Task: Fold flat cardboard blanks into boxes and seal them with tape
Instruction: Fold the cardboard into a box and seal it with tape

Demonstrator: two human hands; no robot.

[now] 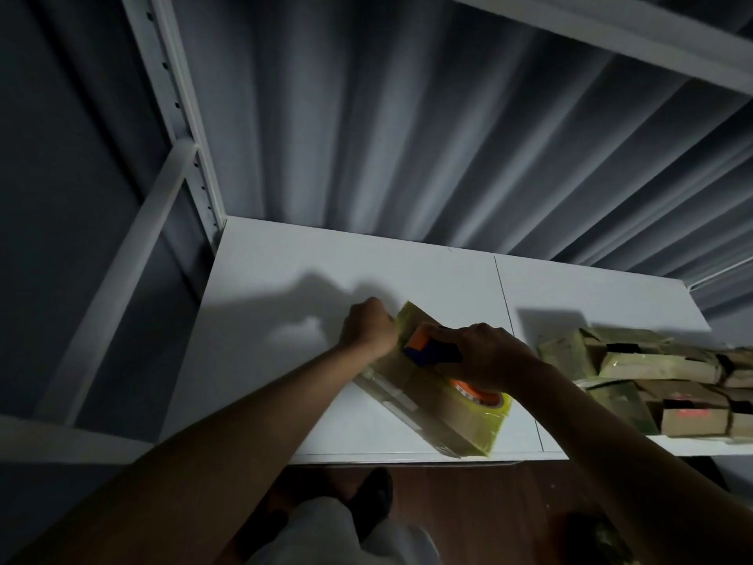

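Right hand [487,356] is curled around the handle of a tape dispenser [438,352], gripping it firmly; left hand [368,326] is closed on the far end of the cardboard box [432,397], fingers wrapped over that edge, holding it against the surface.

Beyond both hands hangs a grey pleated curtain [407,136], filling the background; a white shelf frame [179,128] with a perforated upright rises to the left of the left hand, and a second white shelf board crosses above; the white shelf surface [285,360] lies under both hands and carries the work, with a thin seam running across it just beyond the right hand.

To the right of the right hand, well apart from the held box, sits a pile of finished boxes [660,377], stacked untidily and glossy with tape; the cardboard box under the hands lies diagonally, its near corner at the front edge of the shelf, its faces already wrapped in clear yellowish tape.

The tape dispenser, orange and dark blue, rests on the top face of the box between the two hands; its tape roll [481,395], with an orange core, sits beneath the right wrist.

Below the shelf edge, the person's dark shoe [373,499] shows on a brown floor.
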